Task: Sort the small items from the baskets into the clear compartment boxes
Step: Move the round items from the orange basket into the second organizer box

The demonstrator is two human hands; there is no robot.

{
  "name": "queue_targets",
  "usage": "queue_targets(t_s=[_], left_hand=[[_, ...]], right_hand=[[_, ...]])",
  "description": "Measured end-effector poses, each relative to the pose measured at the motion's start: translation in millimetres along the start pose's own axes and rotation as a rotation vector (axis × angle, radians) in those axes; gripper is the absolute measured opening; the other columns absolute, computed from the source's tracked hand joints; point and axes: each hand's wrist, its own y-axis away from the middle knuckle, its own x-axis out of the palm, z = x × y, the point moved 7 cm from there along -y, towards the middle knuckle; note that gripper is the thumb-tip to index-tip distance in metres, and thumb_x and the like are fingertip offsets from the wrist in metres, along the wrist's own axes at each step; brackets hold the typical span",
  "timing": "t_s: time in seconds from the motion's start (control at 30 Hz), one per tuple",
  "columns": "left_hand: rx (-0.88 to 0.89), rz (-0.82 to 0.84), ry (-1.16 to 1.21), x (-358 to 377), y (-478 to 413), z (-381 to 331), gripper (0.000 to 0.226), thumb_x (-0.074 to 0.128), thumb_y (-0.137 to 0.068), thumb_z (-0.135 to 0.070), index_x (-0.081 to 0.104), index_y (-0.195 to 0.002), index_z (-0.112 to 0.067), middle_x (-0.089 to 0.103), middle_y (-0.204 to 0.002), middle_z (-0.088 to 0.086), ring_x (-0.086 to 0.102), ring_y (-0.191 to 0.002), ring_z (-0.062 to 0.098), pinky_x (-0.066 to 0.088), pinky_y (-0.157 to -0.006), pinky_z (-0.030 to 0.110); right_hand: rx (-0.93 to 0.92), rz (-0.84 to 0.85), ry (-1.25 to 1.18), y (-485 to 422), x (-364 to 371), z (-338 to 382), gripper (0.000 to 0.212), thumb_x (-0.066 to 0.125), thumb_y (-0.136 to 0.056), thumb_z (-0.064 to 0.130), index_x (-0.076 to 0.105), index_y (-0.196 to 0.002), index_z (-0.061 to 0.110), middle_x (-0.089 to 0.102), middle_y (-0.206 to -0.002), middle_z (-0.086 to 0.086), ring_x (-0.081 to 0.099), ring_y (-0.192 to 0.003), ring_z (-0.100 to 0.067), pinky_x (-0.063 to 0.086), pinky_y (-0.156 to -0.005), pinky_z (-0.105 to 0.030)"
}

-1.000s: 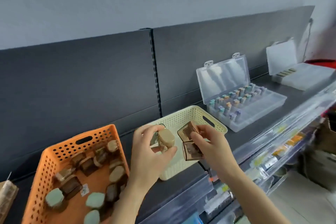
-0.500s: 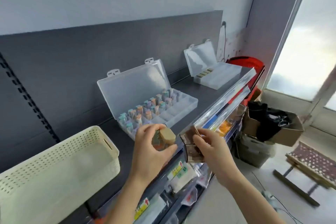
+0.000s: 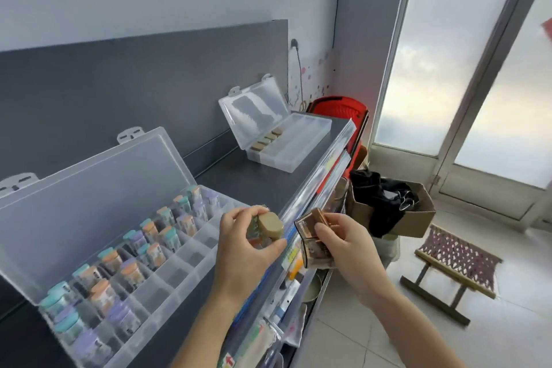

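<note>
Two hands work at lower centre, apart. My left hand (image 3: 242,251) grips a tan-capped item (image 3: 270,225) at the front rail (image 3: 313,188). My right hand (image 3: 346,245) pinches a brown clear case (image 3: 310,240) just beyond that rail. The near compartment box (image 3: 179,272) fills the lower left, lid up. Bare shelf (image 3: 248,179) separates it from the far compartment box (image 3: 286,143) at upper centre.

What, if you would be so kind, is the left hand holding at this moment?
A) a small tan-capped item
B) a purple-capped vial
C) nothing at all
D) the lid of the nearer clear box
A: the left hand grips the small tan-capped item above the shelf edge, its fingers curled round it, while the right hand holds a brown translucent case.
</note>
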Motion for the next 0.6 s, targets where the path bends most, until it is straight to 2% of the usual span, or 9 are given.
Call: queue_targets(t_s=[0.07,0.17,0.3,0.4,0.43,0.53,0.6], left_hand=[[0.011,0.001,0.013,12,-28,3,0.049,0.082,-0.069,-0.018,0.056,-0.108,-0.035,0.041,-0.114,-0.012,0.051,-0.104,0.007,0.044,-0.072,0.002],[0.043,0.019,0.035,30,-70,4,0.052,0.082,-0.069,-0.018,0.053,-0.105,-0.041,0.04,-0.117,-0.011,0.048,-0.104,-0.002,0.045,-0.073,0.003],[0.035,0.033,0.043,54,-119,7,0.05,0.082,-0.07,-0.02,0.051,-0.1,-0.045,0.039,-0.117,-0.011,0.048,-0.101,-0.005,0.046,-0.074,0.004],[0.036,0.041,0.047,73,-149,9,0.05,0.083,-0.07,-0.02,0.05,-0.097,-0.046,0.039,-0.117,-0.011,0.044,-0.098,-0.018,0.045,-0.076,0.003],[0.035,0.038,0.045,79,-160,10,0.05,0.083,-0.07,-0.02,0.051,-0.099,-0.045,0.039,-0.117,-0.01,0.045,-0.098,-0.018,0.045,-0.077,0.003],[0.01,0.006,0.02,98,-192,14,0.049,0.083,-0.069,-0.021,0.055,-0.106,-0.037,0.039,-0.118,-0.009,0.05,-0.102,-0.003,0.047,-0.083,0.011],[0.0,-0.023,0.0,113,-211,16,0.049,0.083,-0.069,-0.022,0.056,-0.108,-0.035,0.039,-0.117,-0.009,0.05,-0.102,0.0,0.045,-0.08,0.006]], right_hand=[[0.002,-0.023,0.02,-24,-7,5,0.014,0.056,-0.093,0.018,0.064,-0.105,0.019,0.071,-0.088,-0.004,0.071,-0.071,-0.015,0.059,-0.061,-0.033],[-0.01,-0.061,0.039,-64,-18,15,0.014,0.057,-0.093,0.021,0.063,-0.105,0.021,0.072,-0.086,-0.001,0.071,-0.073,-0.015,0.06,-0.069,-0.041],[-0.02,-0.093,0.071,-116,-30,21,0.021,0.058,-0.092,0.027,0.06,-0.112,0.021,0.072,-0.086,-0.001,0.07,-0.075,-0.015,0.059,-0.073,-0.041],[-0.02,-0.1,0.079,-152,-40,21,0.017,0.059,-0.091,0.027,0.06,-0.107,0.022,0.071,-0.088,-0.001,0.07,-0.077,-0.016,0.059,-0.075,-0.041],[-0.026,-0.097,0.084,-165,-43,20,0.014,0.059,-0.091,0.027,0.06,-0.104,0.023,0.071,-0.089,-0.001,0.069,-0.078,-0.016,0.058,-0.076,-0.042],[-0.045,-0.066,0.089,-206,-53,20,0.01,0.06,-0.09,0.029,0.059,-0.099,0.024,0.07,-0.089,-0.002,0.069,-0.08,-0.017,0.058,-0.077,-0.043],[-0.066,-0.032,0.081,-236,-60,19,0.01,0.061,-0.09,0.029,0.059,-0.097,0.023,0.071,-0.089,-0.004,0.069,-0.078,-0.017,0.059,-0.071,-0.038]])
